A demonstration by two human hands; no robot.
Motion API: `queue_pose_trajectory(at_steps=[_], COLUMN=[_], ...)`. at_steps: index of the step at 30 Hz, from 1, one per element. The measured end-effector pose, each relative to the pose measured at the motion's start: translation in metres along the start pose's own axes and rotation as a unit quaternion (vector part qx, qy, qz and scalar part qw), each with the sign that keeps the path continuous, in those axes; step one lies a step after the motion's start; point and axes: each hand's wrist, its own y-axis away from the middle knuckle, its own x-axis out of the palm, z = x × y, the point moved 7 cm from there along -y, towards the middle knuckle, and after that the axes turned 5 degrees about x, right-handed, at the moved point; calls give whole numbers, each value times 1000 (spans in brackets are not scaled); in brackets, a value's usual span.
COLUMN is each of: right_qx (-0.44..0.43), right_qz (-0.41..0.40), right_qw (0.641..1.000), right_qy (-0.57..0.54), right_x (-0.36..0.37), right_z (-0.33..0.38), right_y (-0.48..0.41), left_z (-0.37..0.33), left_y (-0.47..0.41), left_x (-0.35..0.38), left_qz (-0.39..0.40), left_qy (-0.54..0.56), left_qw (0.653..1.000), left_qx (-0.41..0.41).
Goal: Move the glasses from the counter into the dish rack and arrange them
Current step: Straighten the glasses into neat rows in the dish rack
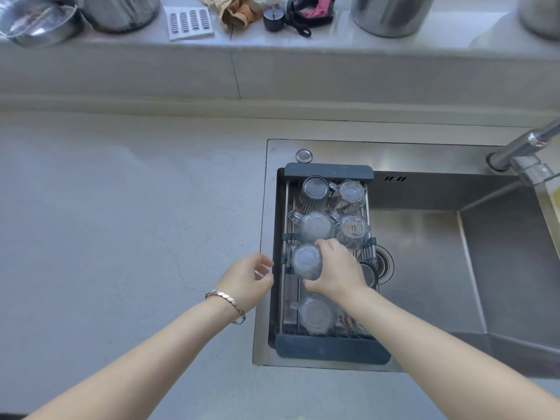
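A dark-framed dish rack [327, 170] spans the left end of the steel sink. Several clear glass mugs stand upside down in it, in two columns. My right hand [336, 269] grips the sides of one upturned glass [305, 260] in the left column, at the rack's middle. Another upturned glass [316, 312] sits nearer me, partly under my right forearm. My left hand [247, 280] hovers over the counter just left of the rack's edge, fingers apart, holding nothing. A bracelet circles its wrist.
The grey counter [121, 222] stretches left of the sink [454, 253]. A tap [527, 153] juts in at the right. On the back ledge stand steel pots [391, 13], a steel bowl [39, 22], cloths and a small dark bottle [273, 18].
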Motion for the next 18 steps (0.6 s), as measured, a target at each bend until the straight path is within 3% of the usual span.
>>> queue_pose_trajectory(at_steps=[11, 18], right_qx=[82, 65], right_qz=[12, 33], right_qw=[993, 995], right_qy=[-79, -63], right_x=[15, 14], right_z=[0, -1], right_y=[10, 4], left_z=[-13, -14], left_y=[0, -5], left_x=[16, 22], left_qz=[25, 29], left_qy=[-21, -64], left_qw=[998, 996], left_qx=[46, 59])
